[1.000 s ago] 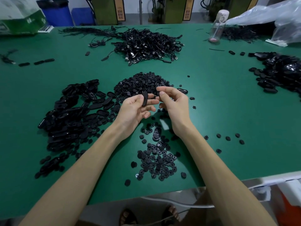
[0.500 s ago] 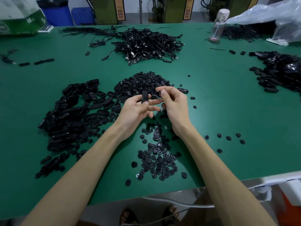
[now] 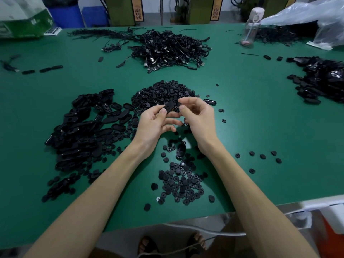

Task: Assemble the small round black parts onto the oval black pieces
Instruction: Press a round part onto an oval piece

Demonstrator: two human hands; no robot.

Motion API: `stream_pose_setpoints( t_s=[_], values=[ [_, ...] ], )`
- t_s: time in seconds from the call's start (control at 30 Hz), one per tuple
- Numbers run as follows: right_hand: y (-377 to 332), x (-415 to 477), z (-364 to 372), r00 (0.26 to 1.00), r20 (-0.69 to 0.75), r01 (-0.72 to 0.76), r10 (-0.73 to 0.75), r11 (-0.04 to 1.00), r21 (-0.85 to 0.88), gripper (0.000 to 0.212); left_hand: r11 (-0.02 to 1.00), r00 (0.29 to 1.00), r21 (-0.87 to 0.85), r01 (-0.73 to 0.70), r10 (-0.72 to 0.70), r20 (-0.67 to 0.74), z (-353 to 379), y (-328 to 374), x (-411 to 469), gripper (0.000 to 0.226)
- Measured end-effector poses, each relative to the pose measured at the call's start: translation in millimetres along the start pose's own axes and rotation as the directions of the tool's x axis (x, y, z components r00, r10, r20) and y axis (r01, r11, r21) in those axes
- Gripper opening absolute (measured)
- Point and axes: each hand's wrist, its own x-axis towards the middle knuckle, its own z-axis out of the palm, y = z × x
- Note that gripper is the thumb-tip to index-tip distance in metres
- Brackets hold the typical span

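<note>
My left hand (image 3: 155, 123) pinches an oval black piece (image 3: 169, 107) between thumb and fingers, held above the green table (image 3: 260, 112). My right hand (image 3: 198, 116) meets it from the right, thumb and forefinger pinched at the piece's right end on something small and dark that I cannot make out. A heap of small round black parts (image 3: 163, 94) lies just behind my hands. More round parts (image 3: 181, 181) are spread in front of them. A big heap of oval pieces (image 3: 81, 131) lies to the left. One oval piece (image 3: 181, 151) rests on the table under my wrists.
A tangle of black cables (image 3: 171, 47) lies at the back centre. Another heap of black parts (image 3: 322, 79) is at the right. A clear bottle (image 3: 251, 27) stands at the back right beside plastic bags (image 3: 316, 19). A few loose round parts (image 3: 262, 156) lie to the right.
The oval piece in my left hand has tilted from upright to slanting right. My right hand's fingertips have closed in on its right end.
</note>
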Motion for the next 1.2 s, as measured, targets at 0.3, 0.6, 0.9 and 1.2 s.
stream_pose_setpoints(
  t_s=[0.3,0.6,0.9,1.2],
  values=[
    [-4.1,-1.6,-0.4,0.994,0.093,-0.077,0.062,0.983,0.167,0.019,0.999,0.999,-0.029,-0.025,0.025,-0.022,1.3,0.7,-0.9,0.024],
    [-6.8,-5.1,2.6,0.986,0.165,0.006,-0.025,0.993,0.114,0.012,0.999,0.995,0.009,-0.048,0.049,-0.083,-0.8,-4.7,2.2,0.020],
    [-2.4,-5.6,5.2,0.991,0.085,0.117,-0.099,0.964,-0.239,0.016,0.997,0.992,0.022,-0.068,0.070,-0.104,0.7,-6.1,2.6,0.011],
    [-4.9,-6.5,5.0,0.991,0.039,0.133,-0.127,0.955,-0.263,0.011,0.997,0.992,0.032,-0.076,0.079,-0.100,-0.5,-6.3,2.3,0.013]
  ],
)
